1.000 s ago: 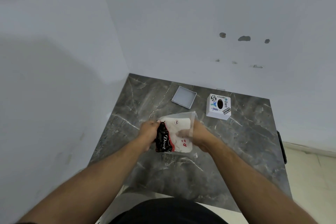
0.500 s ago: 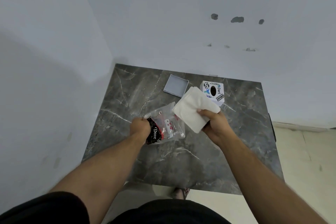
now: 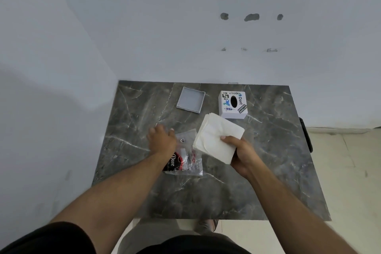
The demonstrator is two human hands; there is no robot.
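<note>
My right hand (image 3: pixel 242 153) grips a thick stack of white folded tissues (image 3: pixel 216 140) above the middle of the dark marble table (image 3: pixel 278 161). A clear plastic wrapper (image 3: pixel 188 156) with a black and red "Dove" label lies flat on the table, emptied of tissues. My left hand (image 3: pixel 161 139) hovers over the wrapper's far left corner with its fingers spread and relaxed, holding nothing. A white tissue box (image 3: pixel 233 104) with stickers and a dark oval slot stands at the back, just beyond the tissue stack. Its grey lid (image 3: pixel 190 99) lies upturned to the left of it.
The table sits in a corner, with a wall (image 3: pixel 61 68) along its left side and another behind it. A dark object (image 3: pixel 306 134) hangs at the table's right edge. Tiled floor (image 3: pixel 350 171) lies to the right. My foot (image 3: pixel 207 226) shows below the near edge.
My right hand pulled the tissue stack out of the wrapper and lifted it to the right. My left hand let go of the wrapper, which now lies flat, and moved forward.
</note>
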